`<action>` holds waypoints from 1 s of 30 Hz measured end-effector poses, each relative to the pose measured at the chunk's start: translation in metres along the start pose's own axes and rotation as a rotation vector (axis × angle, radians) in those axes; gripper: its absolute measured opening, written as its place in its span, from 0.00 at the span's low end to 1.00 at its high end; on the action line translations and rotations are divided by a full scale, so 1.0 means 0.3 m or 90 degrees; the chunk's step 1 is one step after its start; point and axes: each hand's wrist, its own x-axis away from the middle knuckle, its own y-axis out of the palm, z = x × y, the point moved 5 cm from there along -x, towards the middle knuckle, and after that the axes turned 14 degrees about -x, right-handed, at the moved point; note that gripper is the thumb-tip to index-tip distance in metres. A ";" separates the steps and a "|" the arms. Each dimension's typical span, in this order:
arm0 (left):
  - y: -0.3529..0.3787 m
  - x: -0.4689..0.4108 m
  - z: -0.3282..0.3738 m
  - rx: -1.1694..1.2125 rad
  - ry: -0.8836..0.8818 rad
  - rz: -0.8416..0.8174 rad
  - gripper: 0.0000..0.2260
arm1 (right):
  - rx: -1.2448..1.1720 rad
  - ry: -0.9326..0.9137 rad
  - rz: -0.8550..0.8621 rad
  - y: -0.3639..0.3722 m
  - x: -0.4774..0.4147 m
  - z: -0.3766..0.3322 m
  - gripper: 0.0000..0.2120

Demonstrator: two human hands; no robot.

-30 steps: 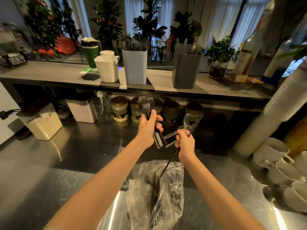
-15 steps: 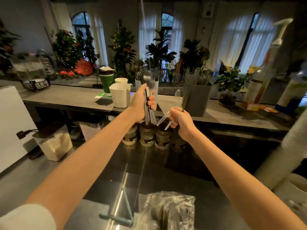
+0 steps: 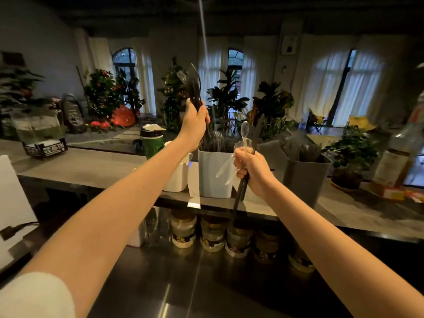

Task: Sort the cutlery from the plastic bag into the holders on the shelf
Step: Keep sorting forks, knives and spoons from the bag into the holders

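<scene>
My left hand [image 3: 194,123] grips a bundle of black forks [image 3: 192,84], tines up, raised just above the light blue holder [image 3: 213,174] on the shelf, which holds several pieces of cutlery. My right hand [image 3: 252,169] grips a mixed bunch of clear spoons [image 3: 244,134] and long black cutlery [image 3: 241,193], in front of the gap between the light blue holder and the dark grey holder [image 3: 302,177]. The dark grey holder also holds cutlery. The plastic bag is out of view.
A white jug [image 3: 179,174] and a green cup [image 3: 152,144] stand left of the light blue holder. A potted plant [image 3: 351,157] and a bottle [image 3: 397,161] stand at the shelf's right. Jars [image 3: 183,231] line the counter below the shelf.
Both hands have risen from over the bag to the shelf. The left hand's forks now stand above the light blue holder. The bag has dropped out of view.
</scene>
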 end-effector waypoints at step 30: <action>0.028 -0.062 -0.060 -0.314 -0.032 -0.191 0.38 | 0.015 0.061 0.069 -0.059 -0.017 0.063 0.11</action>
